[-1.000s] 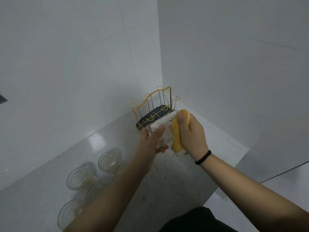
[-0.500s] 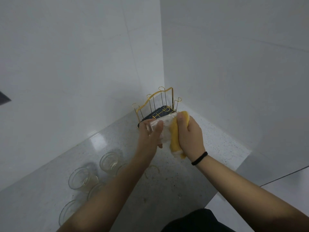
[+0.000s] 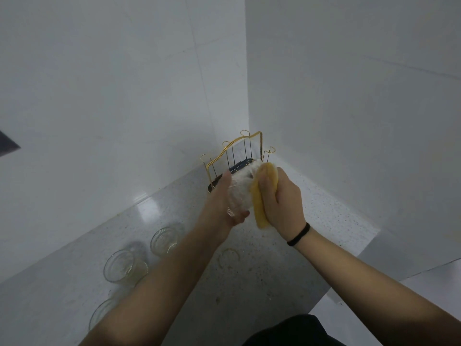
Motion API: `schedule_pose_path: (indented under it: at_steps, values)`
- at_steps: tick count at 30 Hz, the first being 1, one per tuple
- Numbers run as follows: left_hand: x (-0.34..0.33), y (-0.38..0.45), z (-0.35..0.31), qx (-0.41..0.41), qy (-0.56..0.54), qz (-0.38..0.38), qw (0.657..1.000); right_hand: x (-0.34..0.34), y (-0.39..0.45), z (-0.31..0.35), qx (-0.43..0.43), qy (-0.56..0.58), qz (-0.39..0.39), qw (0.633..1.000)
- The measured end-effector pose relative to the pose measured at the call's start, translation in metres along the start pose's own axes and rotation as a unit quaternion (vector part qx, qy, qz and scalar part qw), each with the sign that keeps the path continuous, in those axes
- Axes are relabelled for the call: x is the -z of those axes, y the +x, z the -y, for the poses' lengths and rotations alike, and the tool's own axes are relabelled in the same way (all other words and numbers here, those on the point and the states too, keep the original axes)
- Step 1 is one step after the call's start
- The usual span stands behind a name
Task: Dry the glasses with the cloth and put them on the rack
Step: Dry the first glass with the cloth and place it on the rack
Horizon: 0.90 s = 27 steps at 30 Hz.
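Above the speckled worktop (image 3: 311,211), the left hand (image 3: 219,203) curls round a clear ribbed glass (image 3: 239,193) held on its side, while the right hand (image 3: 282,198) grips a yellow-and-white cloth (image 3: 259,203) pressed against the glass — the white part of the cloth seems stuffed into its mouth, though the blur makes this hard to tell. Just behind the hands, in the corner of the white walls, stands the gold wire rack (image 3: 239,148) on its dark tray (partly hidden by the glass), and near the left forearm three more glasses (image 3: 164,240) sit upright on the worktop — the nearest partly covered by the arm
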State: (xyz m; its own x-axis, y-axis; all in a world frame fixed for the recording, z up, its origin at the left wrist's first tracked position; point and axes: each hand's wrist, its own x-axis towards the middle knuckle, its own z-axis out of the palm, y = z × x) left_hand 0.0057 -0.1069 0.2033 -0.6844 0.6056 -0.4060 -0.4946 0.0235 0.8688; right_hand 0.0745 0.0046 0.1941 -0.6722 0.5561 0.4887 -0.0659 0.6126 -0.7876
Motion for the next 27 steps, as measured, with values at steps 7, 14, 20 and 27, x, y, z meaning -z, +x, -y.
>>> schedule_pose_path:
  at_steps: [7, 14, 20, 27]
  values:
    - [0.003, 0.013, 0.018, -0.212, 0.184, -0.061, 0.958, -0.002, 0.016, -0.002, -0.136, 0.028, -0.014, 0.99]
    - [0.015, 0.011, -0.009, 0.104, -0.097, 0.053, 0.988, -0.008, 0.004, -0.003, 0.043, 0.008, 0.013, 0.999]
    - [0.015, 0.019, 0.017, -0.21, 0.182, -0.034, 0.96, -0.015, 0.025, -0.005, -0.134, 0.027, 0.004, 0.991]
    - [0.028, 0.026, 0.003, -0.076, -0.012, -0.025, 0.997, -0.031, 0.013, -0.005, -0.047, 0.062, 0.014, 0.997]
